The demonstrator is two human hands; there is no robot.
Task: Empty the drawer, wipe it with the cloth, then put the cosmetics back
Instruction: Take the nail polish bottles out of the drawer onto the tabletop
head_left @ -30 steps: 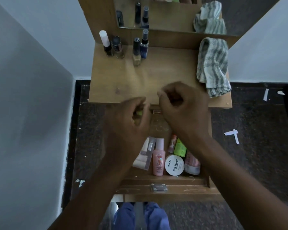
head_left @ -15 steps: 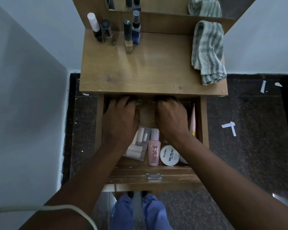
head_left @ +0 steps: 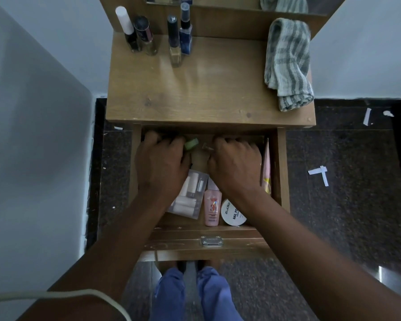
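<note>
Both hands have dropped from above the tabletop into the drawer [head_left: 279, 172]; left hand [head_left: 162, 163] curls round a green item [head_left: 191, 143], right hand [head_left: 236, 163] pinches something small; remaining cosmetics lie nearer its front.

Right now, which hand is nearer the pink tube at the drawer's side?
Right. The right hand sits just beside the pink tube that leans on the drawer's right wall. The left hand is across the drawer, near its left wall.
</note>
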